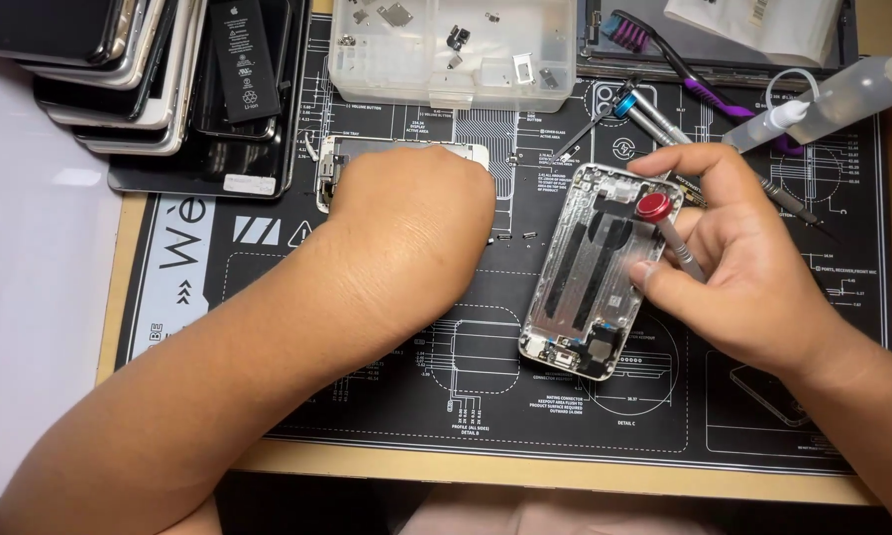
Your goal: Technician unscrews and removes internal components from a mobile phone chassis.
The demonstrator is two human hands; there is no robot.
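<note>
My left hand [411, 213] rests palm down on a white phone screen panel [332, 163] lying on the black work mat [367, 396]; whether the fingers grip it is hidden. An opened silver phone housing [580, 287] lies at mid-mat, tilted, with its small parts at the lower end. My right hand [753, 267] sits just right of the housing, fingers closed around a grey screwdriver with a red cap [654, 208], whose shaft slopes down over the housing's right edge.
A clear plastic parts tray [451, 50] with several small metal pieces stands at the back. Stacked phones with a black battery [243, 59] fill the back left. Other screwdrivers [624, 104], a purple brush [629, 35] and a squeeze bottle [842, 89] lie at the back right. Tiny screws [513, 236] sit between the hands.
</note>
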